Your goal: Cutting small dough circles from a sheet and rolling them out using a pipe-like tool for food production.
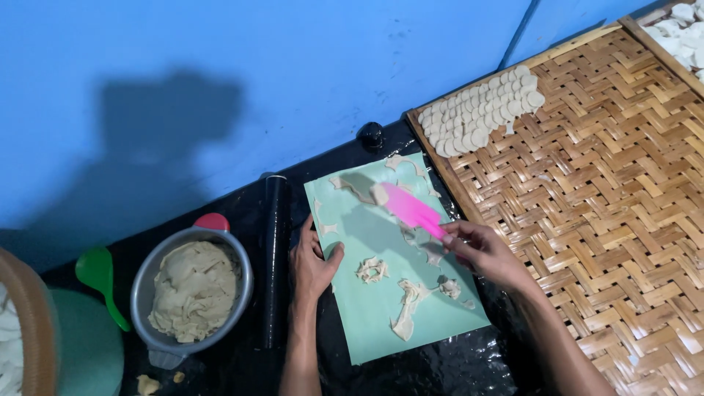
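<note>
The right hand [480, 249] has a clenched grip on a pink scraper [411, 207], its blade at a dough scrap [358, 186] near the green mat's [381, 323] far edge. The left hand [312, 264] lies flat and released, pinning the mat's left edge. A low blade angle should lift scraps cleanly. The woven tray [601, 183] crowds the right; a black roller [276, 257] bounds the left.

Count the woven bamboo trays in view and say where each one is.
2. One large woven tray lies right of the green mat, with dough discs at its far corner. A second tray shows only its corner at top right; others may lie out of frame.
</note>
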